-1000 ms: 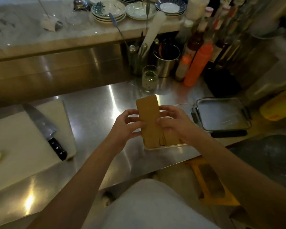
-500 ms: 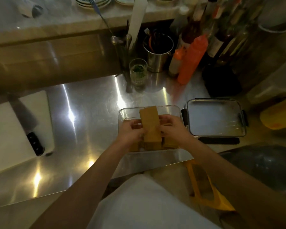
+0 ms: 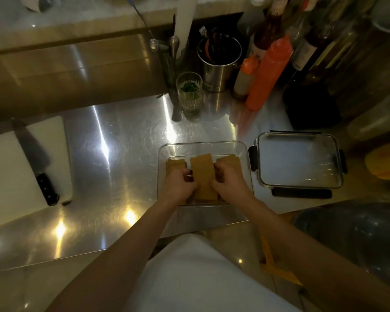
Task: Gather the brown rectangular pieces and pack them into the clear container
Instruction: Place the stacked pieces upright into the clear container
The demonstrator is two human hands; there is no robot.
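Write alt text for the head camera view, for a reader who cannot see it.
Two bare hands, left hand and right hand, hold a stack of brown rectangular pieces inside a clear container on a steel counter. The container's lid lies to its right; a knife rests on a white cutting board at left.

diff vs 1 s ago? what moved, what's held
The stack of brown pieces went down: a second ago both hands held it raised above the counter, now it sits inside the clear container between other brown pieces. The left hand and right hand still grip its sides. The lid, the knife and the cutting board did not move; the view tilted down.
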